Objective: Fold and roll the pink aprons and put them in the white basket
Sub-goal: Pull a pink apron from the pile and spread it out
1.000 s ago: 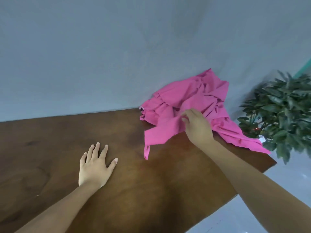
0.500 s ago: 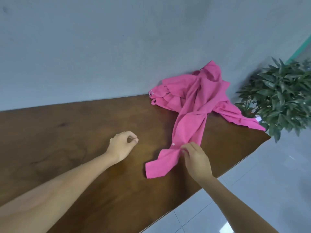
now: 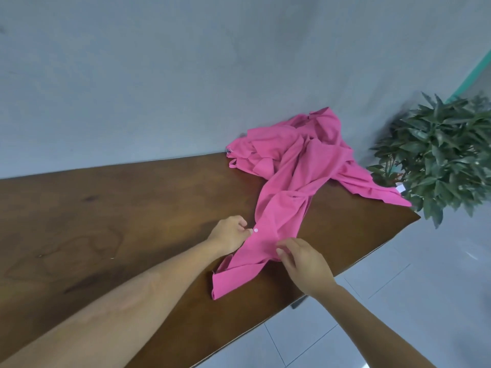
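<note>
Brown table (image 3: 106, 221) against a grey wall (image 3: 159, 75), with pink aprons (image 3: 300, 160) heaped at its far right corner, one length drawn out toward the near edge. Pinched at its left edge by the left hand (image 3: 228, 235), beside a white snap (image 3: 255, 230); pinched at its right by the curled right hand (image 3: 308, 266). Leafy plant (image 3: 438, 155) past the table's end.
</note>
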Demonstrator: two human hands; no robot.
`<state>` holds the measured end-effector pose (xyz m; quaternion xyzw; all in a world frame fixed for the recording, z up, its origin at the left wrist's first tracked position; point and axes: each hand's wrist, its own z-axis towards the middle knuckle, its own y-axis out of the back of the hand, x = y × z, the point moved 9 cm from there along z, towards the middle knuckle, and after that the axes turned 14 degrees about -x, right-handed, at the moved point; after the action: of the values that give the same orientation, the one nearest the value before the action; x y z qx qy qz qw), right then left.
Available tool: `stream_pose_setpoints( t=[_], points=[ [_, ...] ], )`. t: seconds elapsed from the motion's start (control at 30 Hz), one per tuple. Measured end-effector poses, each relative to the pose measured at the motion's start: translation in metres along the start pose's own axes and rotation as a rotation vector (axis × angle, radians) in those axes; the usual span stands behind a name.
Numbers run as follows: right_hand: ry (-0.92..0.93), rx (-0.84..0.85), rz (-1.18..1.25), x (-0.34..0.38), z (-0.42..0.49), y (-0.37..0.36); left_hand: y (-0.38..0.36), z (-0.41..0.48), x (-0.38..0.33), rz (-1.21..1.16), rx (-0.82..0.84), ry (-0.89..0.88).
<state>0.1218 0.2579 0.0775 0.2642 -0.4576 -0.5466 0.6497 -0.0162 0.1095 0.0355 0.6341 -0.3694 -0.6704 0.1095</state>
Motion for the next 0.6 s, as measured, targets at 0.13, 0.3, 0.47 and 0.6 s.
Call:
stream_pose_setpoints(
  t=[0.13,0.3,0.47,0.6],
  points=[
    [-0.004,0.021,0.007,-0.028,0.019,0.009,-0.019,0.017,-0.008,0.041,-0.02,0.07],
    [0.019,0.092,0.048,-0.061,0.046,0.008,-0.034,0.021,-0.021,0.079,-0.107,0.062],
    [0.06,0.138,0.063,-0.074,0.092,0.003,-0.028,0.004,-0.039,0.224,-0.168,-0.08],
    [0.165,0.217,0.058,-0.064,0.126,-0.008,-0.014,-0.017,-0.046,0.376,-0.271,-0.123]
  ],
)
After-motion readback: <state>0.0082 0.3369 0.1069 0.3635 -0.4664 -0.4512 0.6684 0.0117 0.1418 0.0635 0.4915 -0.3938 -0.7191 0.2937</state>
